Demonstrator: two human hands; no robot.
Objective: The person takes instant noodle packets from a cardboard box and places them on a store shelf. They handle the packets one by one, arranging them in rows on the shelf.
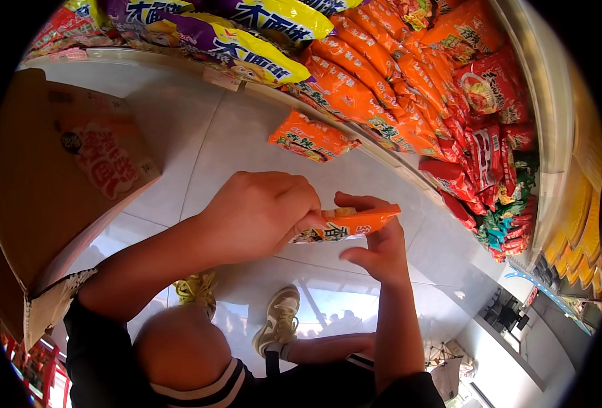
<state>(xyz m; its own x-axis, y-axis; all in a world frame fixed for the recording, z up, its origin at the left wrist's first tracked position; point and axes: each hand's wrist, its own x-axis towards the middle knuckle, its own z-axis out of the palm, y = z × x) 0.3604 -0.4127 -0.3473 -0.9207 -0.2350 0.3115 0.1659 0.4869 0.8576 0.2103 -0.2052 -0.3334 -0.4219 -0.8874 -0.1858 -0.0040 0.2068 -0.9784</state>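
Note:
My left hand [262,214] pinches the left end of an orange instant noodle packet [344,224] between thumb and fingers. The packet is held above the tiled floor, with one narrow side turned toward me. At its other end is my right hand [382,250], fingers behind the packet and thumb spread away from it. How firmly those fingers touch it is hidden. Beyond my hands, a second orange noodle packet [311,136] lies near the shelf's front edge, seemingly on the floor.
A shelf [398,166] curves across the top, filled with purple-yellow packets [245,51], orange packets [352,92] and red packets [484,92]. At left stands an open cardboard box [71,168]. Yellow packages [581,219] hang at far right. My shoes [280,319] rest on the floor [199,117].

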